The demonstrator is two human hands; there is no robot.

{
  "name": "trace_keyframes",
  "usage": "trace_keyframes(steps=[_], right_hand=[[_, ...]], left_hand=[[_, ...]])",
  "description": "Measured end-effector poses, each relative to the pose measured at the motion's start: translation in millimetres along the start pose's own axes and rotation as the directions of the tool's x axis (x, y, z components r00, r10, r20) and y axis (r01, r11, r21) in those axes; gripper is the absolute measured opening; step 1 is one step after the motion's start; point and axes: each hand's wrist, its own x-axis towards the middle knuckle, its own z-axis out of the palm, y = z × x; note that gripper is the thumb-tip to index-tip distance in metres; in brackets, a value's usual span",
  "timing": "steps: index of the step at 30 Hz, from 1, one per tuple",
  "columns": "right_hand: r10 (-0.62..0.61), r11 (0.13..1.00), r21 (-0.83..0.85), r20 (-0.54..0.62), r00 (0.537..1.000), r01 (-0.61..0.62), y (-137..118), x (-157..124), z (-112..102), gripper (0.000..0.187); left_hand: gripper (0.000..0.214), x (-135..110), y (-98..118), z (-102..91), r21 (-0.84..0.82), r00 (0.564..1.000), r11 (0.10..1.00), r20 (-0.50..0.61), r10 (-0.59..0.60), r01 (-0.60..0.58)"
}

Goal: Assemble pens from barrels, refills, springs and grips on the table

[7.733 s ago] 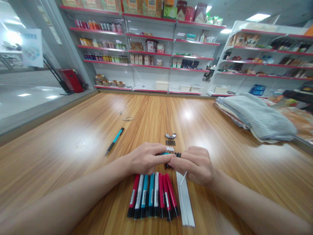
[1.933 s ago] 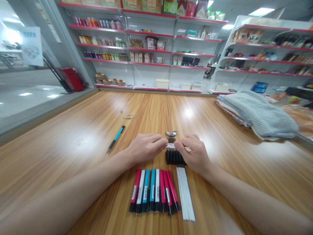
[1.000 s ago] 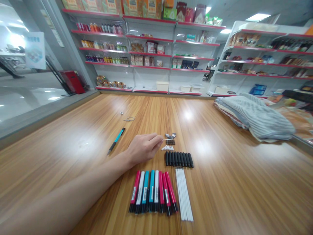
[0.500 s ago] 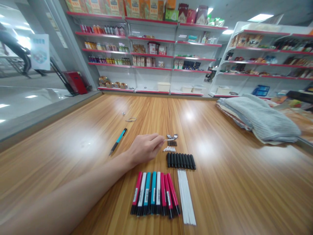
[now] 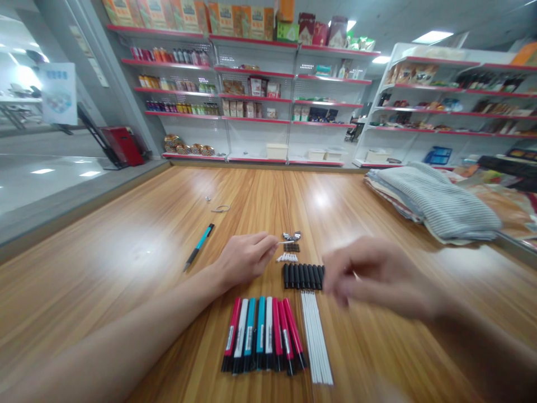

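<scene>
My left hand (image 5: 247,259) rests on the table, its fingers pinched on a thin white pen refill (image 5: 286,242); most of the refill is hidden in the hand. The visible end points right, over small dark springs (image 5: 291,247) and below a fan of silver pen tips (image 5: 292,235). Little white parts (image 5: 287,258) lie just under the springs. My right hand (image 5: 369,274) is smeared by motion, with bent fingers at the right end of the row of black pen grips (image 5: 302,276); whether it holds anything is unclear. White refills (image 5: 315,338) lie below the grips.
Pink, white and blue pen barrels (image 5: 260,333) lie side by side in front. A blue pen (image 5: 199,246), a thin loop (image 5: 220,209) and a tiny shiny piece (image 5: 208,198) are at left. Folded cloths (image 5: 436,201) lie right. Stocked shelves (image 5: 255,98) stand behind the table.
My right hand has come into view from the right, over the end of the black grips. My left hand keeps its pinch on the refill. The view has shifted slightly.
</scene>
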Motion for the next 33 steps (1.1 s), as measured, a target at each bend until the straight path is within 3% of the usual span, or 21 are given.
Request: trace_keyframes(steps=[2,4,5,8,11,16,19,20,23,27,33], right_hand=[[0.201,0.965,0.177,-0.021,0.979,-0.194,28,12,9,0.019],[0.426,0.863,0.324,-0.056,0.903,-0.387,54,21,17,0.015],[0.472,0.835,0.353,-0.068,0.879,-0.421,64,24,20,0.015],[0.459,0.865,0.230,-0.004,0.888,-0.446,74,25,24,0.020],[0.405,0.907,0.066,0.133,0.904,-0.416,66,19,25,0.025],[0.365,0.930,-0.039,0.238,0.900,-0.366,61,18,26,0.027],[0.483,0.870,-0.012,0.221,0.847,-0.493,75,30,25,0.024],[0.560,0.826,-0.015,0.131,0.818,-0.564,81,36,26,0.021],[0.596,0.803,-0.028,0.051,0.801,-0.596,93,49,31,0.023],[0.537,0.843,0.006,0.022,0.843,-0.537,87,47,39,0.022],[0.354,0.927,0.061,0.182,0.917,-0.370,71,35,40,0.021]], left_hand=[[0.019,0,0,0.6,0.002,1.000,1.000,0.017,-0.015,0.015],[0.019,0,-1,0.9,0.003,0.999,1.000,0.031,-0.025,0.025],[0.020,0,-1,1.1,0.002,0.999,1.000,0.035,-0.027,0.027],[0.020,1,-1,2.7,-0.006,0.998,0.999,0.049,-0.032,0.033],[0.021,1,-1,5.4,-0.009,0.997,0.999,0.069,-0.040,0.041],[0.022,1,-1,7.5,-0.019,0.992,0.998,0.109,-0.063,0.065],[0.022,2,1,7.6,-0.031,0.992,0.996,0.103,-0.078,0.082],[0.022,3,1,7.7,-0.035,0.992,0.996,0.097,-0.081,0.085],[0.022,3,2,8.3,-0.049,0.993,0.995,0.081,-0.087,0.091],[0.020,2,0,7.7,-0.081,0.993,0.992,0.082,-0.089,0.096],[0.020,-1,-3,4.9,-0.159,0.987,0.982,0.144,-0.078,0.101]])
